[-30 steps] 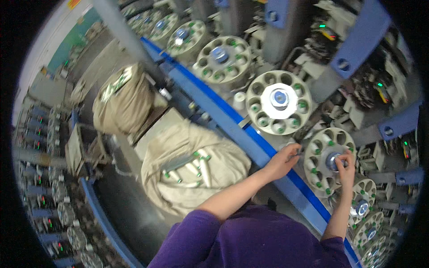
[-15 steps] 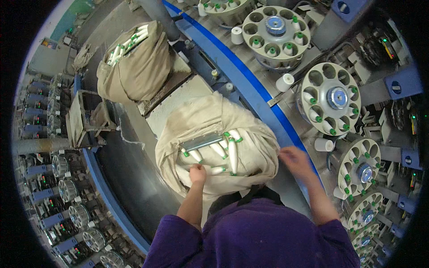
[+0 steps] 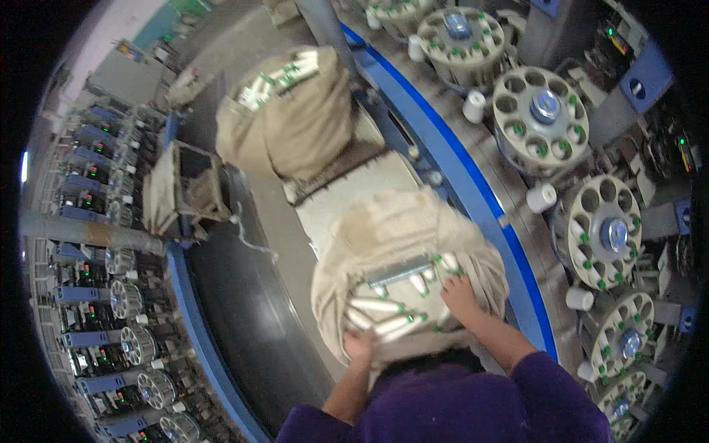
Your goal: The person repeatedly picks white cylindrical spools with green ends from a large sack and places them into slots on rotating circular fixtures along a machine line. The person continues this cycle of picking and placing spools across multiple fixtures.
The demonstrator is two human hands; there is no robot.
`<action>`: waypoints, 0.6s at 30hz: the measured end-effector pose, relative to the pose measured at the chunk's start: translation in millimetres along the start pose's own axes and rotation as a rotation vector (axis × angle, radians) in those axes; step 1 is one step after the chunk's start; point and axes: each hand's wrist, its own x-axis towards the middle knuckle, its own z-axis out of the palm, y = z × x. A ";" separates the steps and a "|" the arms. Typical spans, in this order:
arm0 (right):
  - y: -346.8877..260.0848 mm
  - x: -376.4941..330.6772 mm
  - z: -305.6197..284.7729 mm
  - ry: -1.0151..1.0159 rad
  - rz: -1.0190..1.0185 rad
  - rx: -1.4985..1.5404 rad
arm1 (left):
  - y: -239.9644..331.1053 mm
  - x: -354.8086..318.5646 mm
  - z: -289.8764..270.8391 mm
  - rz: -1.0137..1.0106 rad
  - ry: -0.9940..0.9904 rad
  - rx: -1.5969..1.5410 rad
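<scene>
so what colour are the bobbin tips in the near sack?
Green tips on white bobbins, head view.

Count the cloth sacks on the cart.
2. Near sack, open under both hands, left hand and right hand in its bobbins. Far sack behind it. Others may be hidden.

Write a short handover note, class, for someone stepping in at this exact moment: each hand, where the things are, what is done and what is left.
Left hand: on the near rim of the open cloth sack; grip unclear.
Right hand: inside the sack, on the white bobbins with green ends; whether it has closed on one cannot be told.
Second full sack stands further along the cart.
Round holders on the machine to the right: some pockets filled, several empty.
Done: hands at the sack. Left: no bobbin lifted out yet.
</scene>
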 end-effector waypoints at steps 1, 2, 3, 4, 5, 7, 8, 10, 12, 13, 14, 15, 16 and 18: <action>0.6 1.7 -2.4 0.025 -0.009 -0.027 | 12.3 2.1 7.1 0.054 0.053 0.189; 0.3 1.9 -7.1 -0.047 -0.003 -0.007 | 27.4 9.5 17.4 -0.011 0.091 0.173; 1.4 2.4 -15.1 -0.002 -0.002 0.004 | 41.7 17.8 26.2 0.033 0.084 0.197; 2.1 0.6 -23.8 0.035 0.016 0.005 | 55.7 27.3 36.0 0.077 0.072 0.215; 5.4 -0.8 -36.0 -0.060 0.061 0.102 | 67.0 33.5 45.6 0.164 0.083 0.213; 13.6 -8.2 -61.1 -0.152 0.201 0.283 | 85.3 41.0 54.3 0.279 0.027 0.187; 19.6 -12.5 -75.1 -0.153 0.279 0.393 | 97.8 44.5 53.8 0.340 0.004 0.148; 30.9 -23.3 -100.9 -0.112 0.463 0.717 | 128.7 42.5 43.1 0.408 -0.084 0.094; 37.9 -32.1 -125.5 -0.069 0.728 1.134 | 174.3 28.6 31.9 0.540 -0.287 -0.122; 38.2 -33.8 -137.3 -0.005 0.680 1.338 | 203.3 19.3 30.0 0.544 -0.458 -0.287; 38.1 -36.4 -149.2 0.021 0.698 1.535 | 229.8 4.4 29.6 0.419 -0.686 -0.459; 36.6 -36.5 -162.0 0.037 0.810 1.698 | 259.1 -15.3 36.3 0.319 -0.810 -0.646; 35.5 -37.8 -174.7 0.059 0.633 1.709 | 284.6 -34.3 41.2 0.234 -0.903 -0.604; 32.6 -36.7 -201.2 0.161 0.504 1.561 | 328.4 -72.6 52.3 0.233 -1.101 -0.501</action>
